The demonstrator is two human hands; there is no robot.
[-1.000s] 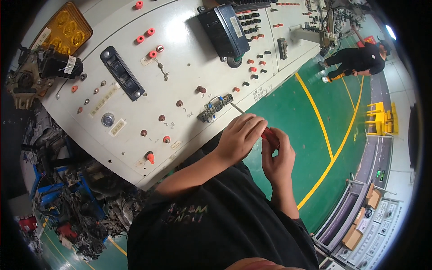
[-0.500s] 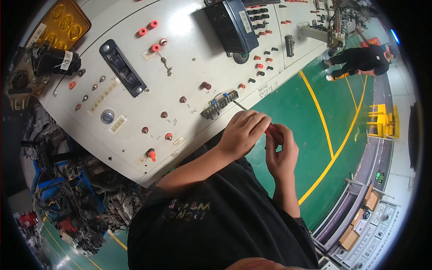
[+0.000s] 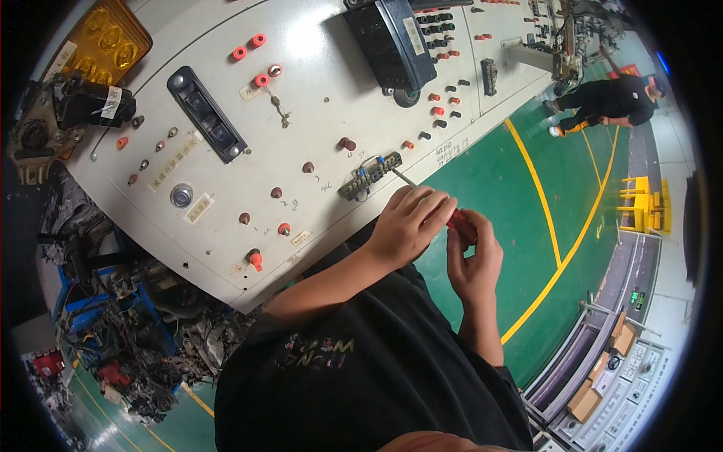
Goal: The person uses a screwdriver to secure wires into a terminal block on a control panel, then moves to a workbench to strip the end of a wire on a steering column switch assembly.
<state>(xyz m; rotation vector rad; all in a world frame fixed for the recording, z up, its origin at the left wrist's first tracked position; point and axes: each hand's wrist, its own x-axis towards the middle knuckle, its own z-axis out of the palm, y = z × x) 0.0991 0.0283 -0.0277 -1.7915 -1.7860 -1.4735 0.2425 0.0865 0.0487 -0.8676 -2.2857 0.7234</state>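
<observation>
A screwdriver (image 3: 462,227) with a red handle is held between my two hands, its thin metal shaft slanting up to the left. Its tip meets the right end of a dark terminal block (image 3: 370,177) on the white panel. Blue wire ends and a short loop of wire show on that block. My left hand (image 3: 409,226) is closed around the front of the screwdriver, fingers bent over it. Behind it, my right hand (image 3: 476,260) grips the red handle between thumb and fingers. The fingers hide part of the handle.
The white panel (image 3: 226,203) carries red and black sockets, a black switch unit (image 3: 207,113) and a black box (image 3: 392,45). Engine parts (image 3: 166,301) stand at lower left. A person (image 3: 614,102) stands on the green floor (image 3: 497,203) near yellow stools (image 3: 644,205).
The whole view has shifted very slightly. Both hands keep the same grip on the screwdriver, and its tip stays at the terminal block.
</observation>
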